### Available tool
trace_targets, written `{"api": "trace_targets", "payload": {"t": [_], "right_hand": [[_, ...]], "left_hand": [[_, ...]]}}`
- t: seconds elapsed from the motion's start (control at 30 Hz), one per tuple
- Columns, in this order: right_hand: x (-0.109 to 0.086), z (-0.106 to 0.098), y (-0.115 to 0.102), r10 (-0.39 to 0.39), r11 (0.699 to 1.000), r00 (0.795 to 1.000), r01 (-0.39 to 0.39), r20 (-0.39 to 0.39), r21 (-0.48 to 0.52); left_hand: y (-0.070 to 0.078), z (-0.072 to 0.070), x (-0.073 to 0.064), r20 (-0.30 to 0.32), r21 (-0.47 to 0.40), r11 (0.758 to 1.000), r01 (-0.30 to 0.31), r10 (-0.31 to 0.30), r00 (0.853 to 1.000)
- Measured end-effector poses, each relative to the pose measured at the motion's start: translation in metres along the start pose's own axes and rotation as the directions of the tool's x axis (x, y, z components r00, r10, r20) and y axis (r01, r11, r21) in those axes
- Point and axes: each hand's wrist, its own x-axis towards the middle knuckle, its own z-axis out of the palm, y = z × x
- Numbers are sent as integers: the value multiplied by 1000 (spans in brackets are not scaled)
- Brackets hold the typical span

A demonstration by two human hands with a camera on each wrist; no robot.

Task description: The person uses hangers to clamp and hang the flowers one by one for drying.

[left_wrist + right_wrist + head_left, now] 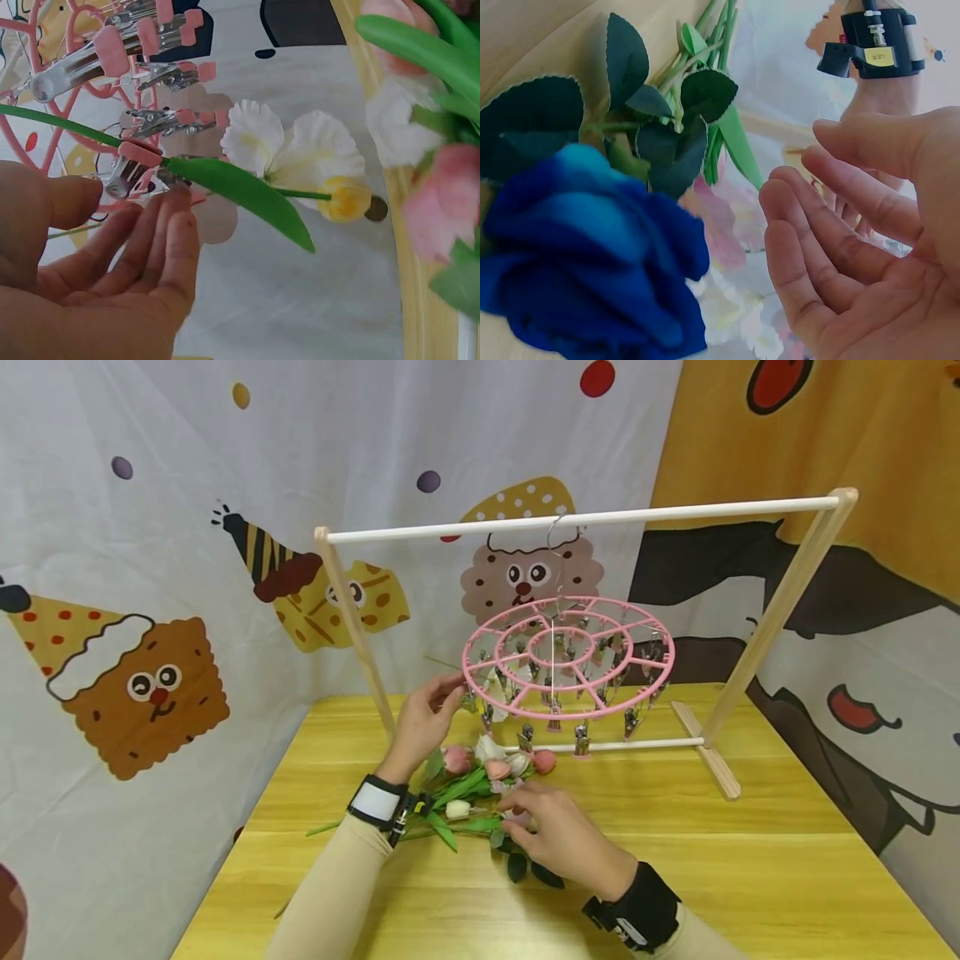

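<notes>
My left hand (423,722) is raised at the left edge of a round pink clip hanger (573,717). In the left wrist view, its loosely bent thumb and fingertips lie either side of a pink-tipped metal clip (131,169). That clip bites the green stem of a yellow tulip (346,199) with a long leaf (240,193). Low over a pile of artificial flowers (457,762), my right hand (562,835) has relaxed, slightly bent fingers with nothing between them. A blue rose (592,255) with dark leaves lies beside it in the right wrist view.
The hanger hooks onto the white crossbar (450,529) of a wooden stand (780,610) on the yellow wood-grain table (750,877). Several more clips (581,739) dangle from its rings. White ruffled flowers (315,154) show behind the tulip. A printed cloth (225,460) covers the wall.
</notes>
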Motion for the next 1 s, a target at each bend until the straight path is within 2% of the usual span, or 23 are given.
{"api": "trace_targets", "payload": {"t": [0.2, 0.33, 0.43, 0.5, 0.6, 0.73, 0.8, 0.9, 1.0], "right_hand": [[12, 9, 1, -55, 997, 998, 56, 19, -59], [18, 17, 4, -63, 995, 998, 65, 26, -75], [20, 23, 7, -61, 993, 998, 63, 31, -97], [21, 26, 7, -59, 992, 998, 62, 37, -110], [23, 29, 7, -51, 989, 998, 56, 45, -134], [25, 32, 4, -49, 983, 997, 58, 55, -176], [26, 33, 3, -56, 977, 997, 66, 56, -202], [27, 36, 3, -73, 970, 996, 83, 51, -228], [30, 38, 4, -98, 963, 994, 106, 42, -247]], "left_hand": [[-1, -10, -19, -5, 87, 996, -2, 2, 1000], [-6, -16, -40, 20, 178, 984, 3, -6, 1000], [-10, -19, -59, 48, 258, 966, 17, -30, 998], [-12, -22, -72, 76, 315, 949, 35, -62, 995], [-15, -26, -90, 123, 412, 910, 53, -113, 986], [-18, -30, -113, 177, 537, 840, 73, -197, 964], [-20, -32, -121, 191, 573, 815, 83, -232, 954], [-23, -33, -127, 206, 604, 793, 73, -245, 947], [-27, -33, -130, 214, 620, 783, 45, -223, 951]]}}
